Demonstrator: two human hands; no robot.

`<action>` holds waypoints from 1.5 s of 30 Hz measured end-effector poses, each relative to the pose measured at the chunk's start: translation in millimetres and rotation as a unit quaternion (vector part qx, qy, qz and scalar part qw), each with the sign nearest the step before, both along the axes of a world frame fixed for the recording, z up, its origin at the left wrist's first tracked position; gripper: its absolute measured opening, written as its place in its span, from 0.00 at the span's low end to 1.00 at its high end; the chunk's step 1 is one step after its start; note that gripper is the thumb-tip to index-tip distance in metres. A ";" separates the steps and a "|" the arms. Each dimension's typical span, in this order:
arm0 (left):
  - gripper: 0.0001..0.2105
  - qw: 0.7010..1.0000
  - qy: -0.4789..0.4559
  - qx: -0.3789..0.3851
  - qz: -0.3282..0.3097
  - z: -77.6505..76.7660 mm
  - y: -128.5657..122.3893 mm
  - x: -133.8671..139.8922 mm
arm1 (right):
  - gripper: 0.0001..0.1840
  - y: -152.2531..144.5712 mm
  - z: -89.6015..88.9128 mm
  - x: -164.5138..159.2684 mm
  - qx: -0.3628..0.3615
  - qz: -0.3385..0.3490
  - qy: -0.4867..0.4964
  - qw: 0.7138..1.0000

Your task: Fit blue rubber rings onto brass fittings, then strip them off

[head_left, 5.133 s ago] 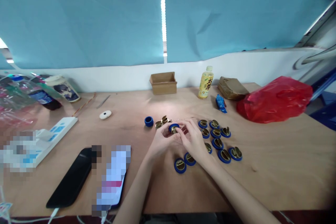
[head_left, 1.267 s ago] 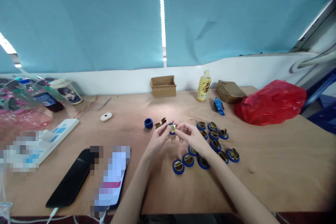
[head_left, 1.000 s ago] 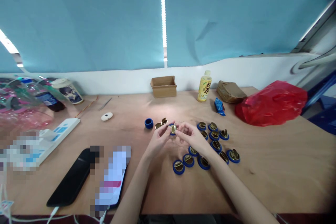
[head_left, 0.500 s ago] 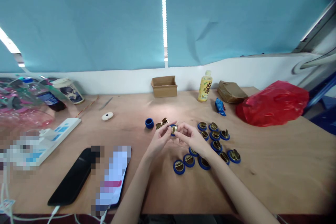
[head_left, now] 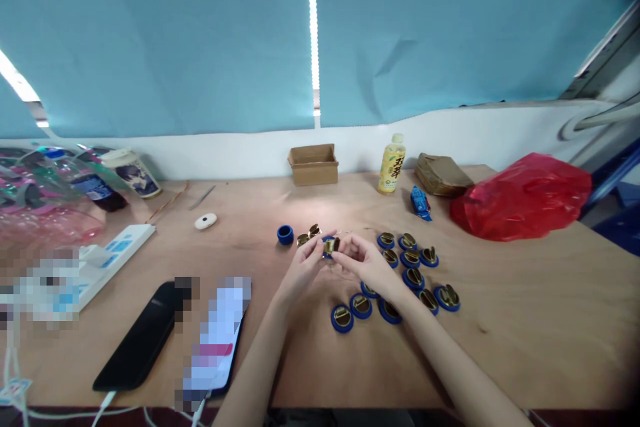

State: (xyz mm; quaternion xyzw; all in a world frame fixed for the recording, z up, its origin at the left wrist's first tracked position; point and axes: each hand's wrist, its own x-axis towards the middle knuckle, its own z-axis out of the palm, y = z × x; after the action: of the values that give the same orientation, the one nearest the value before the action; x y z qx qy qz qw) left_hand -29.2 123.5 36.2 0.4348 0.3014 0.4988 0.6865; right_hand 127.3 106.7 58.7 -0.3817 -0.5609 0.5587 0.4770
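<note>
Between my two hands, above the middle of the table, is a blue ring with a gold metal insert. My left hand grips its left side with thumb and fingers. The fingers of my right hand pinch it from the right, at the gold part. Just beyond my left hand lie loose gold metal pieces. To their left stands a plain blue ring cup. Several blue rings with gold inserts lie around and beyond my right forearm, some partly hidden by it.
A small open cardboard box, a yellow-labelled bottle, a blue packet and a red plastic bag stand along the back. At left are two phones, one a black phone, a power strip and bottles.
The gold part on the held ring has tilted, and its dark side now shows at the right. My hands have barely moved, and the things on the table lie as before.
</note>
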 end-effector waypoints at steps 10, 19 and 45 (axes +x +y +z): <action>0.20 1.000 -0.001 -0.006 -0.002 -2.8 1.9 -0.5 | 0.15 4.9 -8.5 2.0 0.024 -0.057 -0.033 0.998; 0.19 0.999 0.034 -0.008 0.029 3.1 -1.5 1.9 | 0.10 -1.3 -2.8 -0.5 0.058 -0.051 -0.100 0.992; 0.18 0.882 0.263 0.146 0.361 -0.3 4.3 -6.2 | 0.13 7.5 -9.2 10.8 0.110 -0.263 -0.174 0.942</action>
State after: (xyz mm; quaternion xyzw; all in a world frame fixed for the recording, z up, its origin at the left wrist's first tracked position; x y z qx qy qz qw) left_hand -35.4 127.8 35.9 0.5068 0.5308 0.6177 0.2826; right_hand 138.1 114.2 49.5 -0.5522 -0.5725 0.2727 0.5413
